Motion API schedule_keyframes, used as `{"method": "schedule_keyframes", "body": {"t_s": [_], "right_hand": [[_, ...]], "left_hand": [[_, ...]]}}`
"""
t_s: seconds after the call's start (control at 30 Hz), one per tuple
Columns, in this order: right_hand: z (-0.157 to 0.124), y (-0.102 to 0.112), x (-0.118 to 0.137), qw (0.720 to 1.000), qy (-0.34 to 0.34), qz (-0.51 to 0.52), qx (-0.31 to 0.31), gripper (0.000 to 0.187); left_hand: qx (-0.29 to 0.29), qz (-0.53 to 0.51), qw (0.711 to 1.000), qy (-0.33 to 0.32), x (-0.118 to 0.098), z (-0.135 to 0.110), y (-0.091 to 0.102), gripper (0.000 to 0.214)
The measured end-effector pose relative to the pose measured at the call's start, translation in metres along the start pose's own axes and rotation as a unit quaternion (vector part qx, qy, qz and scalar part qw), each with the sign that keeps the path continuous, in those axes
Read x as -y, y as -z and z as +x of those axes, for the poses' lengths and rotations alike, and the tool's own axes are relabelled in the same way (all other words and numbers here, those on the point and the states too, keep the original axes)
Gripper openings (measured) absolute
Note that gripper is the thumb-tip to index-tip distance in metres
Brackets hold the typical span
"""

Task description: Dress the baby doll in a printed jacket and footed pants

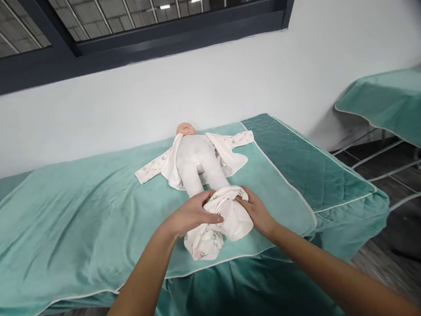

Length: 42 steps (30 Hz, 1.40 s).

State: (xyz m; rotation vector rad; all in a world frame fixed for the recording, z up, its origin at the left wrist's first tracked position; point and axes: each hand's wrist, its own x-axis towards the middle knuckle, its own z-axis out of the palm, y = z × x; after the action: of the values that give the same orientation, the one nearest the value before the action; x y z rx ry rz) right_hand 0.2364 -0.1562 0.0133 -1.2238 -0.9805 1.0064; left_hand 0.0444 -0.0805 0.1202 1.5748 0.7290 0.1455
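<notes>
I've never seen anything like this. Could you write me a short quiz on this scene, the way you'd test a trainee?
1. Which thing do the left hand and the right hand both touch?
A) the window frame
B) the bunched printed garment at the doll's lower legs
C) a sleeve of the jacket

2. True or false: the doll's head lies nearer the wall than its legs do.

3. Fill in the colour: the doll lies on a ____ blanket with a pale edge.

Key: 1. B; 2. true; 3. green
</notes>
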Motion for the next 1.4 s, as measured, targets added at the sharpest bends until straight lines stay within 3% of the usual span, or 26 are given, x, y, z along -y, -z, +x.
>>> {"method": "schedule_keyframes", "body": {"t_s": [0.23,0.53,0.83,0.93,1.07,1.13,1.23,1.4], "right_hand": [[0.028,-0.009,-0.007,0.997,0.053,0.002,-0.053,0.038],[0.068,-0.008,-0.010,0.987,0.111,-0.092,-0.068,0.032],[0.114,-0.014,-0.002,0.979,0.126,-0.128,-0.101,0.024],[0.119,-0.012,-0.003,0.979,0.121,-0.115,-0.115,0.022],[0.114,-0.009,-0.006,0.983,0.114,-0.074,-0.127,0.022],[0.110,-0.010,-0.007,0.984,0.114,-0.056,-0.122,0.026],[0.106,-0.011,-0.007,0.988,0.113,-0.035,-0.097,0.028],[0.094,-0.009,-0.012,0.988,0.133,0.004,-0.081,0.030]], "left_hand": [[-0.160,0.112,0.980,-0.042,0.002,0.024,-0.008,0.030],[-0.295,0.246,0.922,-0.040,-0.009,0.045,0.017,0.008],[-0.408,0.353,0.841,-0.043,-0.004,0.079,0.041,0.021],[-0.384,0.312,0.867,-0.059,-0.001,0.077,0.041,0.019],[-0.257,0.100,0.958,-0.075,0.008,0.055,0.046,0.025],[-0.199,-0.008,0.978,-0.066,0.014,0.043,0.050,0.036],[-0.202,-0.102,0.971,-0.078,0.022,0.038,0.053,0.040],[-0.353,-0.064,0.919,-0.164,0.037,0.053,0.048,0.031]]}}
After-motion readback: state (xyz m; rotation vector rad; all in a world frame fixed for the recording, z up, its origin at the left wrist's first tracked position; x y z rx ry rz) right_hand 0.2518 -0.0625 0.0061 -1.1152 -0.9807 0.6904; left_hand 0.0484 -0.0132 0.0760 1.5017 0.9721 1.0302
